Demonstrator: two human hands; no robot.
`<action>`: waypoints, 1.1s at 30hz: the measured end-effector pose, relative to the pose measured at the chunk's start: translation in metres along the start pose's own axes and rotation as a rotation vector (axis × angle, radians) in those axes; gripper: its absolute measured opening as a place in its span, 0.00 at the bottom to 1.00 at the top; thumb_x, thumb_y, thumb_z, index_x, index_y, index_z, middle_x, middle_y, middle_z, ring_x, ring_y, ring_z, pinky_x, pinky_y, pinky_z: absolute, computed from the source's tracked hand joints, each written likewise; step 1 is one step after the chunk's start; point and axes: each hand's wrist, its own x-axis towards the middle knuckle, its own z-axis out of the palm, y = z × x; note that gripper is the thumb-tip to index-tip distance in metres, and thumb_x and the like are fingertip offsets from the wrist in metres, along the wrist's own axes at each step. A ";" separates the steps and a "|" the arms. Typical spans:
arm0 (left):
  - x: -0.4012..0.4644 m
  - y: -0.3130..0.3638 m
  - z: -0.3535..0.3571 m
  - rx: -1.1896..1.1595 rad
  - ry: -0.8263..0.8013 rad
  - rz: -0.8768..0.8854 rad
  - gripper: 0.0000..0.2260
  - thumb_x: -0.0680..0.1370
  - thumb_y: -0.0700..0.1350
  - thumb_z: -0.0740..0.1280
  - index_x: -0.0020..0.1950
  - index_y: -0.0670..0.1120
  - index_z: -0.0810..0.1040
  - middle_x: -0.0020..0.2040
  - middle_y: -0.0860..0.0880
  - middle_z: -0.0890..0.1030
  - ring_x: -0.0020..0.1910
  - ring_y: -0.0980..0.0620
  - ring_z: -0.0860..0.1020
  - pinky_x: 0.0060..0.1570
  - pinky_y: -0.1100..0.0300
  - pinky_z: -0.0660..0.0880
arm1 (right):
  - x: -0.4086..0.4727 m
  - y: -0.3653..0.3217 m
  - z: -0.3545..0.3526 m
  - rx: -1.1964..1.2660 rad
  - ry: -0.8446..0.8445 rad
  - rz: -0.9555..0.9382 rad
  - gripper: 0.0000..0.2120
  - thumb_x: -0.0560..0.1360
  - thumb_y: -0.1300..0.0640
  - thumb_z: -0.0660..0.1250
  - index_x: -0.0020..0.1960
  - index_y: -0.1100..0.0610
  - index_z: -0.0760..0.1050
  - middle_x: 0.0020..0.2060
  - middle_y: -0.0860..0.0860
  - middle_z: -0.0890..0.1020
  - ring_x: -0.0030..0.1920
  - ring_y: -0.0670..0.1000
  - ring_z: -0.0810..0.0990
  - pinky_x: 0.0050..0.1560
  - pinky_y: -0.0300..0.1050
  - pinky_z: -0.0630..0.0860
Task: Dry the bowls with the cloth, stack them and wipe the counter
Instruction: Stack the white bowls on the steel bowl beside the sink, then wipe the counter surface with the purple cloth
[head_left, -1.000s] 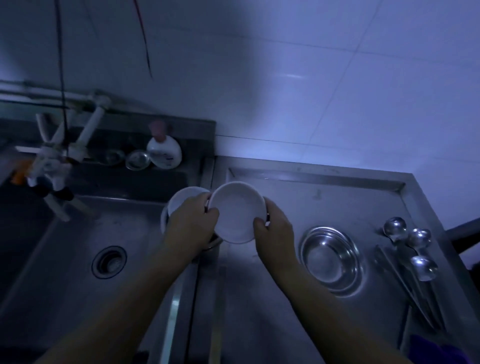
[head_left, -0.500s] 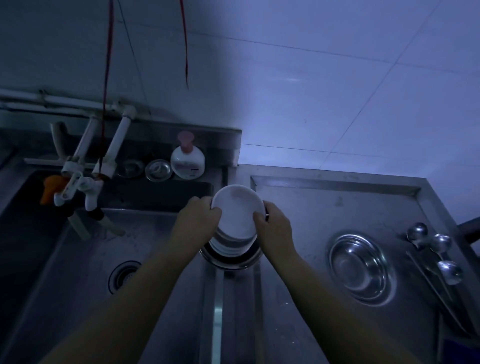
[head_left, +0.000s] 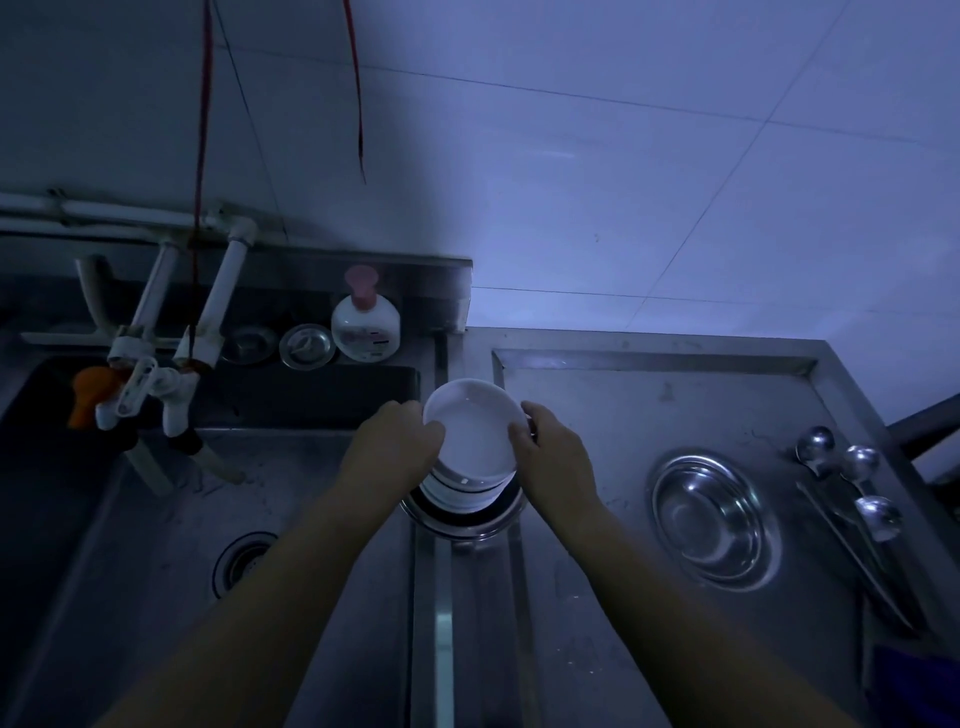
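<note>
A white bowl (head_left: 475, 434) is held tilted between both hands above a stack of white bowls (head_left: 462, 493), which sits in a steel bowl (head_left: 462, 522) on the ridge between sink and counter. My left hand (head_left: 395, 447) grips the bowl's left rim. My right hand (head_left: 550, 452) grips its right rim. A second steel bowl (head_left: 714, 519) stands empty on the steel counter (head_left: 597, 415) to the right. A dark blue cloth (head_left: 914, 686) shows at the bottom right edge.
The sink basin (head_left: 171, 519) with its drain (head_left: 244, 564) lies to the left, taps (head_left: 156, 374) over its back. A soap bottle (head_left: 365, 325) and two strainers (head_left: 306, 345) stand on the back ledge. Spoons (head_left: 857, 478) and chopsticks lie at the counter's right edge.
Both hands brought the white bowl from beside another white bowl to above the stack. The view shifted left and nearer.
</note>
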 end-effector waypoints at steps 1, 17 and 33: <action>-0.002 0.001 0.000 0.037 0.011 0.006 0.11 0.75 0.48 0.58 0.48 0.42 0.75 0.46 0.42 0.75 0.42 0.43 0.75 0.36 0.56 0.67 | -0.001 0.001 0.000 -0.004 0.001 0.003 0.14 0.80 0.53 0.55 0.62 0.55 0.72 0.48 0.51 0.80 0.39 0.44 0.75 0.34 0.29 0.69; -0.058 0.035 0.024 0.110 0.423 0.426 0.13 0.75 0.43 0.66 0.58 0.43 0.77 0.55 0.45 0.77 0.52 0.49 0.75 0.46 0.62 0.67 | -0.029 0.018 -0.021 -0.010 0.091 0.040 0.16 0.80 0.53 0.57 0.66 0.54 0.70 0.55 0.52 0.81 0.48 0.45 0.77 0.48 0.35 0.69; -0.117 0.153 0.203 0.159 0.105 0.563 0.13 0.76 0.47 0.63 0.60 0.50 0.76 0.56 0.51 0.76 0.52 0.51 0.75 0.45 0.59 0.73 | -0.142 0.228 -0.186 -0.137 0.025 0.304 0.13 0.77 0.61 0.62 0.60 0.55 0.77 0.53 0.52 0.82 0.51 0.48 0.79 0.47 0.36 0.68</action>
